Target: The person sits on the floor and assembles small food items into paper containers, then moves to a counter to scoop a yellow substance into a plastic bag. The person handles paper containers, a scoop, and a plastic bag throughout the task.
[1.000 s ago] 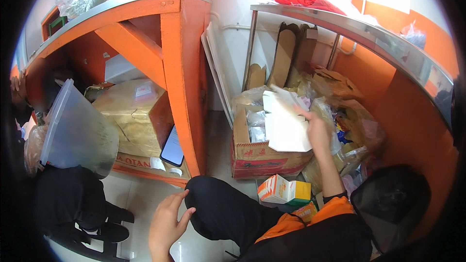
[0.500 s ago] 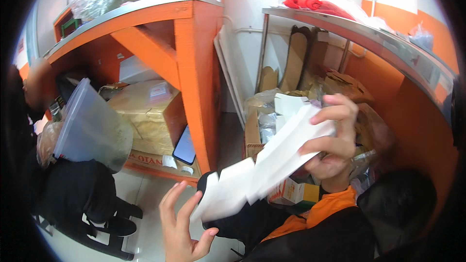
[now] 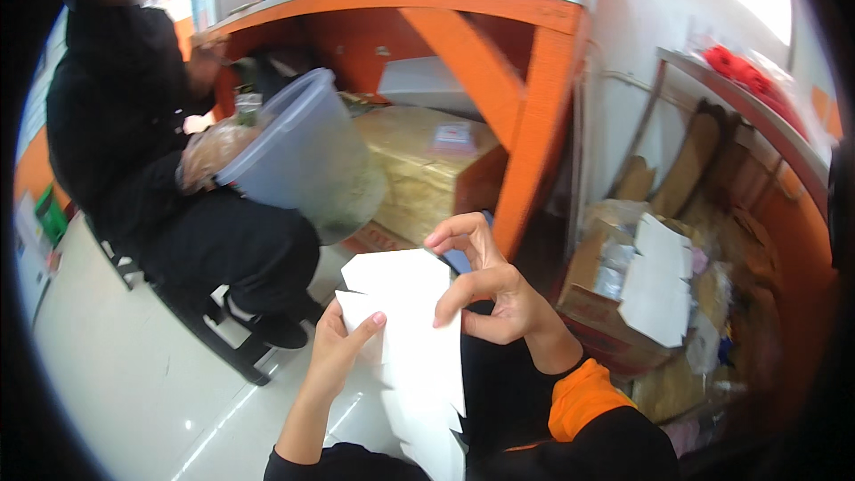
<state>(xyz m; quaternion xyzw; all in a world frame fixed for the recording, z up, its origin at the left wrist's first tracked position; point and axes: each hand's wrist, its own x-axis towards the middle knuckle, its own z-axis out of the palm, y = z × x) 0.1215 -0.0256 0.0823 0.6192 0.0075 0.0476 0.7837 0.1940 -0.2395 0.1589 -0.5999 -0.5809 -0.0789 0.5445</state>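
Observation:
In front of my lap is a white cardboard box blank [image 3: 414, 347], flat and long, with notched edges and angled flaps at its upper end. My left hand [image 3: 331, 352] grips its left edge, the thumb lying across the front. At the upper right edge, my right hand [image 3: 499, 303] has its fingers bent over the card, fingertips against the white surface. Another white box blank [image 3: 657, 281] lies on an open brown carton [image 3: 592, 310] to the right. Behind my right hand, a phone [image 3: 458, 260] is partly hidden.
On the left sits a person in black [image 3: 116, 116], wearing a clear plastic glove, beside a translucent bucket [image 3: 303, 151]. A taped box [image 3: 410, 174] stands under the orange workbench [image 3: 543, 80]. Red material [image 3: 744, 71] lies on the right-hand table.
The view has turned left. The box blank has come down in front of me. My left hand, formerly spread near its lower end, now grips its side; my right hand has shifted along it.

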